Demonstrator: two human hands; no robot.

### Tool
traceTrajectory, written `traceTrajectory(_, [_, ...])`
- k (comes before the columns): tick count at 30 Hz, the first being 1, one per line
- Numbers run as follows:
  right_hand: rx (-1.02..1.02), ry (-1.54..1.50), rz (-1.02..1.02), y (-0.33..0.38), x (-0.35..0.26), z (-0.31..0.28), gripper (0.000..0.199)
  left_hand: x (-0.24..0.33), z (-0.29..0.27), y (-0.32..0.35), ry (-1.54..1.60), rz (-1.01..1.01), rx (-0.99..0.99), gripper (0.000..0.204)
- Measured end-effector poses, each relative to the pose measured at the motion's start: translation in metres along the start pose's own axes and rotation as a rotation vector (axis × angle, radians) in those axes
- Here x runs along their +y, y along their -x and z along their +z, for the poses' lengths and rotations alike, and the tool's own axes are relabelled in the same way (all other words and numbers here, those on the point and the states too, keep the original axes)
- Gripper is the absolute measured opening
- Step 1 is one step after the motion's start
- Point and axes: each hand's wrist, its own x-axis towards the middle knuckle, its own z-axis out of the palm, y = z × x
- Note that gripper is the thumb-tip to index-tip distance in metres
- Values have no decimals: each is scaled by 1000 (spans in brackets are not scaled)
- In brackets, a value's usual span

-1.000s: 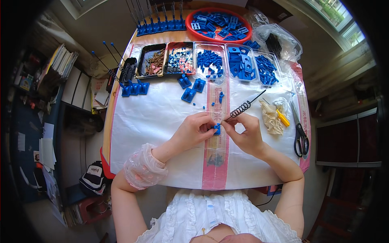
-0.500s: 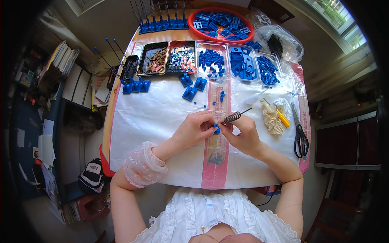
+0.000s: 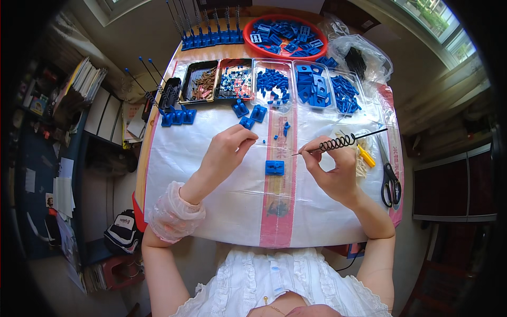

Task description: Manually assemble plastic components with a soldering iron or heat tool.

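Observation:
My right hand pinches a black rod with a coil spring; its thin tip points left and its far end rises to the right. My left hand has thumb and forefinger pressed together just left of a few tiny blue pieces; whatever may be between them is too small to see. Between the hands, a blue rectangular base lies untouched on the table's pink stripe. Beyond my left fingers sit three blue bases with upright parts. A small blue part lies beyond the tiny pieces.
Trays hold brown screws, metal nuts, and blue parts. Behind them stand a red basin and a row of sprung blue bases. At right lie black scissors and a yellow-handled tool.
My hands have parted from over the blue base, which now lies alone. My left hand has moved left and away from me, and the right has drawn right with the sprung rod.

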Motion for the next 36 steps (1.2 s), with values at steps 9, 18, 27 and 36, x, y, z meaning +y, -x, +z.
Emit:
traceTrajectory(9, [-64,43,29,-4,-8,-8,9,-12,26,-11,-336,140,-130,11])
traceTrajectory(18, [-7,74,21,-7,-5,-15,9,7,30,-15,-257,140,-163,16])
traceTrajectory(27, [-36,84,24,-6,-6,-16,10,2,45,-21,-285,228,-207,12])
traceTrajectory(36, [23,-9,87,-3,-1,-9,9,19,33,-17,542,-255,-180,14])
